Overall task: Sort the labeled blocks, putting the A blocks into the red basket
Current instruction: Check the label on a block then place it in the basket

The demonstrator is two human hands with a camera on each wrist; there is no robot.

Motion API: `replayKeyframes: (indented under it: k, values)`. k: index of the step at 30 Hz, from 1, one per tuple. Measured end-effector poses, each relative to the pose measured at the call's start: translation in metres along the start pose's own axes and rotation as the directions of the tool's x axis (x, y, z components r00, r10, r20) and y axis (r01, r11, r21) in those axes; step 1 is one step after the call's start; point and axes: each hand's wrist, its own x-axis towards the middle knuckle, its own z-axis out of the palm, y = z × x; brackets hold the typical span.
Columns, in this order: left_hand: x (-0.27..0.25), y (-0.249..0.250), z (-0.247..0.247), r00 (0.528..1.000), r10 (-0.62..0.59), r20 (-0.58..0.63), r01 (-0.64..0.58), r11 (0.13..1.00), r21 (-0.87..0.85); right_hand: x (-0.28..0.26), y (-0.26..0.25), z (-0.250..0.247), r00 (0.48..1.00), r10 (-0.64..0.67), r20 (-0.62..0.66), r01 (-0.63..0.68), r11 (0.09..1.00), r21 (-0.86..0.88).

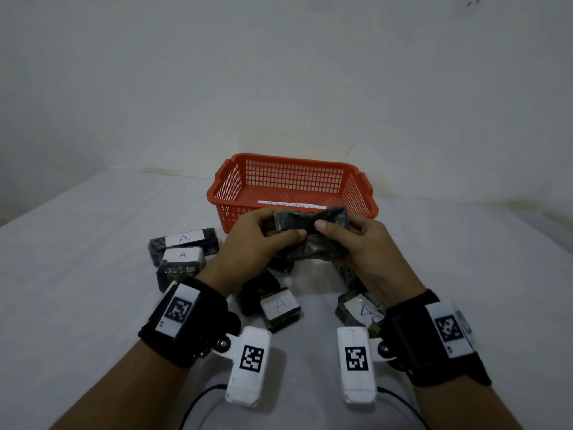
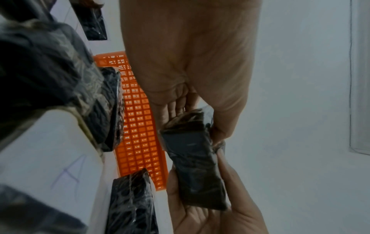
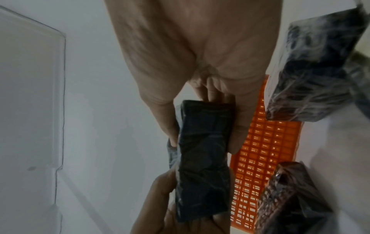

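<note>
gripping one dark wrapped block (image 1: 310, 225) at both ends, left hand (image 1: 257, 243) and right hand (image 1: 362, 243); label hidden; advised turning to read before red basket (image 1: 291, 184).

Between my left hand (image 1: 248, 243) and my right hand (image 1: 366, 243) the block (image 1: 310, 225) I gripped was dark, near black, with a mottled grey wrapping. Just beyond my grip the basket (image 1: 229, 193) was red, a fine grid pattern. Below my grip, the blocks (image 1: 280, 305) wore white labels with a blue A. My wrist bands (image 1: 186, 330) were black, with black-and-white square markers.
</note>
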Motion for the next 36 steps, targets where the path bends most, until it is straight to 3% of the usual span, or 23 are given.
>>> replayKeyframes:
  k: [3, 9, 15, 18, 21, 25, 27, 31, 36]
  values:
    - [-0.001, 0.001, 0.001, 0.999, -0.023, 0.039, 0.025, 0.999, -0.044, -0.001, -0.002, -0.003, 1.0, -0.018, -0.016, 0.018, 1.0, -0.006]
    - [0.0, 0.002, -0.002, 0.999, -0.018, -0.027, 0.017, 0.998, -0.056, 0.001, 0.0, -0.003, 0.999, 0.009, 0.033, -0.009, 1.0, -0.016]
    - [0.003, 0.0, -0.008, 1.0, -0.007, 0.001, 0.007, 1.0, 0.027, -0.005, -0.006, -0.005, 0.987, -0.159, -0.031, 0.152, 0.976, -0.156]
    - [0.003, -0.001, -0.012, 1.0, 0.015, -0.019, -0.014, 0.998, 0.067, -0.004, -0.007, -0.003, 0.98, -0.198, 0.007, 0.197, 0.972, -0.124]
    - [0.002, -0.002, -0.012, 0.999, 0.028, -0.031, -0.027, 0.999, 0.032, -0.006, -0.013, 0.002, 0.996, -0.085, 0.034, 0.082, 0.994, 0.068]
    - [0.001, -0.001, -0.008, 0.999, 0.053, 0.008, -0.052, 0.997, -0.049, -0.008, -0.014, 0.002, 0.989, 0.056, 0.14, -0.083, 0.978, 0.193]
    - [0.001, -0.001, -0.009, 0.998, 0.031, 0.061, -0.028, 0.998, -0.064, -0.008, -0.013, 0.0, 0.982, 0.026, 0.188, -0.06, 0.982, 0.181]
    - [0.001, -0.001, -0.012, 0.98, -0.062, 0.19, 0.084, 0.991, -0.108, 0.0, -0.003, -0.005, 0.991, -0.053, 0.121, 0.045, 0.996, 0.071]
    - [-0.002, 0.006, -0.002, 0.997, -0.018, 0.074, 0.027, 0.993, -0.118, 0.003, 0.003, -0.005, 0.989, -0.043, 0.143, 0.035, 0.998, 0.056]
